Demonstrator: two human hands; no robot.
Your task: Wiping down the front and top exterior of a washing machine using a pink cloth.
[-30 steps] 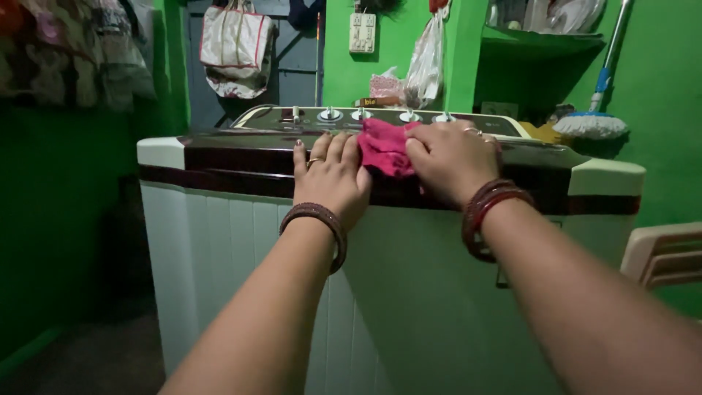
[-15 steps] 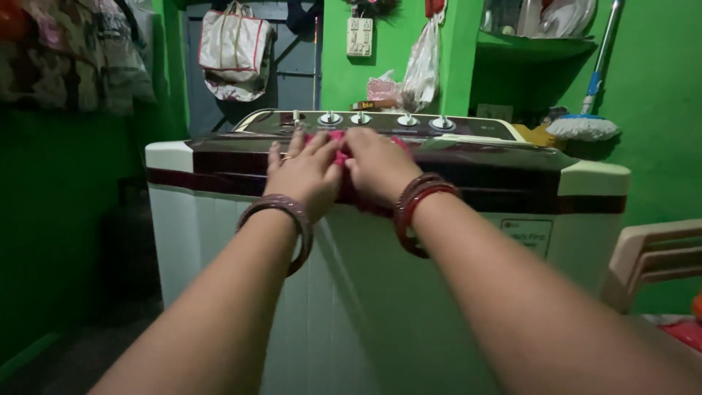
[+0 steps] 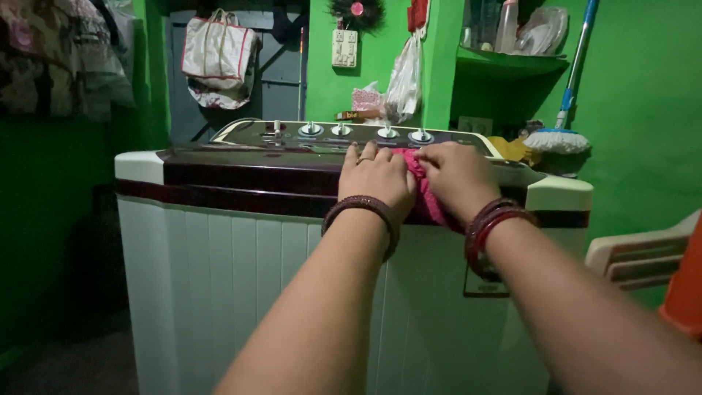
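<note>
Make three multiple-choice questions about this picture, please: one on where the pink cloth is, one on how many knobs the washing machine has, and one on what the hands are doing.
1. Where is the pink cloth?
A. on the floor
B. on top of the washing machine, between the two hands
C. on the green shelf

2. How many knobs stand in a row on the panel?
A. two
B. four
C. seven

3. What is the state of the left hand and right hand?
A. both pressed on the cloth
B. both raised in the air
C. one holds the mop

Answers:
1 B, the cloth lies on the dark lid by the front edge.
2 B, four round silvery knobs show behind the hands.
3 A, both hands rest on the cloth, and the mop leans untouched at the wall.
</note>
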